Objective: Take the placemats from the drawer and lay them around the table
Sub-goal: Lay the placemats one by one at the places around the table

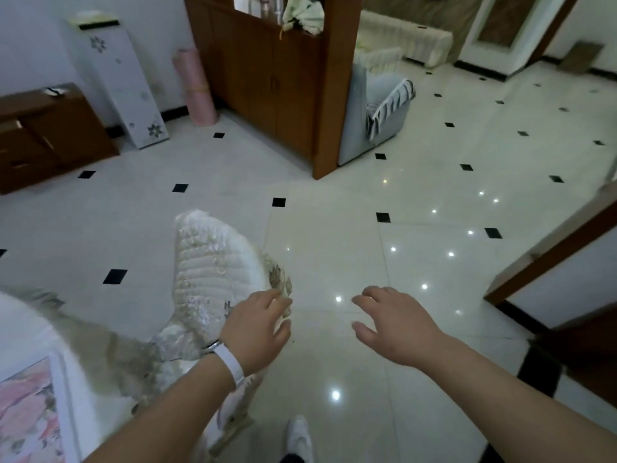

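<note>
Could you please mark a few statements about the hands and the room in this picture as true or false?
1. The right hand holds a placemat. False: it is open and empty.
2. The left hand grips the covered chair back. True.
3. A white band sits on the left wrist. True.
4. The pink roll lies on its side. False: it stands upright by the wooden cabinet.

Open tiled floor fills the centre and right; a covered chair blocks lower left, a wooden cabinet upper centre.
</note>
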Demonstrator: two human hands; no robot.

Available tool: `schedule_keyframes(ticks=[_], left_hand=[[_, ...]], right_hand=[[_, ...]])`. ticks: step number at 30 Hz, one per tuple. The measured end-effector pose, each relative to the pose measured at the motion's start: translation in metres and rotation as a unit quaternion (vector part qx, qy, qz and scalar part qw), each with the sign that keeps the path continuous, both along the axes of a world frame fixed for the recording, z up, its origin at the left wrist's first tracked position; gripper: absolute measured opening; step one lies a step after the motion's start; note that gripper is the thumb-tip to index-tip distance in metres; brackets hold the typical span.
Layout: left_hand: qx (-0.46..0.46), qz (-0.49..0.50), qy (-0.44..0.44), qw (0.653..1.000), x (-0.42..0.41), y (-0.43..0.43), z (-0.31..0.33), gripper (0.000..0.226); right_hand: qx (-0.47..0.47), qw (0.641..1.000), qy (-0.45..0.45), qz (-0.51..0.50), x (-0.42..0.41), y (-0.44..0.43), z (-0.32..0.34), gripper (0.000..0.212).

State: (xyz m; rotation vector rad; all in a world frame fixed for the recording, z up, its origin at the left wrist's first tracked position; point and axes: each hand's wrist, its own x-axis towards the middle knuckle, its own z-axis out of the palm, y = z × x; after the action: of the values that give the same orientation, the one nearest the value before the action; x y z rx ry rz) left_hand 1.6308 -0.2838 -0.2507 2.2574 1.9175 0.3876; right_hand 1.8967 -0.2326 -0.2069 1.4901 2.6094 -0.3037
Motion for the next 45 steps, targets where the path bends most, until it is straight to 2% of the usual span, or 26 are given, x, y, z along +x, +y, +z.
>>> schedule_keyframes(ticks=[5, 7, 9, 13, 15, 18, 22, 26, 30, 33, 35, 38, 45], left_hand=[[-0.001, -0.048, 0.015, 0.999, 0.004, 0.077, 0.003, 0.045], [0.003, -0.062, 0.018, 0.998, 0.01, 0.098, 0.002, 0.045], [0.002, -0.078, 0.018, 0.997, 0.015, 0.119, 0.002, 0.045], [0.012, -0.074, 0.014, 0.997, 0.023, 0.157, 0.001, 0.044], [0.013, -0.069, 0.017, 0.997, 0.026, 0.174, 0.0, 0.043], [0.011, -0.06, 0.022, 0.998, 0.029, 0.202, -0.003, 0.043], [0.001, -0.024, 0.042, 0.999, 0.03, 0.249, -0.007, 0.044], [-0.015, 0.012, 0.065, 0.998, 0.038, 0.3, -0.003, 0.046], [-0.014, 0.031, 0.098, 0.995, 0.049, 0.349, 0.009, 0.045], [-0.006, 0.062, 0.105, 0.993, 0.058, 0.38, 0.018, 0.046], [-0.001, 0.083, 0.098, 0.992, 0.061, 0.395, 0.024, 0.046], [-0.001, 0.122, 0.097, 0.988, 0.053, 0.41, 0.027, 0.045], [-0.019, 0.198, 0.07, 0.978, -0.011, 0.445, 0.009, 0.044]], right_hand=[[0.021, 0.998, 0.009, -0.063, 0.011, 0.048, 0.013, 0.051], [0.009, 0.997, 0.002, -0.077, 0.017, 0.057, 0.012, 0.056], [0.006, 0.997, -0.001, -0.082, 0.022, 0.071, 0.01, 0.063], [0.011, 0.997, 0.005, -0.081, 0.029, 0.108, 0.008, 0.051], [0.005, 0.997, 0.006, -0.078, 0.028, 0.129, 0.009, 0.058], [-0.007, 0.998, 0.014, -0.055, 0.025, 0.17, 0.003, 0.072], [-0.012, 0.999, 0.027, -0.021, 0.023, 0.237, -0.008, 0.064], [-0.029, 0.999, 0.036, 0.007, 0.038, 0.313, -0.013, 0.072], [-0.032, 0.998, 0.053, 0.03, 0.056, 0.386, -0.004, 0.051], [-0.03, 0.996, 0.058, 0.067, 0.054, 0.434, 0.001, 0.056], [-0.026, 0.993, 0.061, 0.098, 0.044, 0.457, 0.004, 0.059], [-0.032, 0.987, 0.081, 0.136, 0.019, 0.484, 0.006, 0.048], [-0.04, 0.976, 0.076, 0.201, -0.065, 0.541, -0.001, 0.046]])
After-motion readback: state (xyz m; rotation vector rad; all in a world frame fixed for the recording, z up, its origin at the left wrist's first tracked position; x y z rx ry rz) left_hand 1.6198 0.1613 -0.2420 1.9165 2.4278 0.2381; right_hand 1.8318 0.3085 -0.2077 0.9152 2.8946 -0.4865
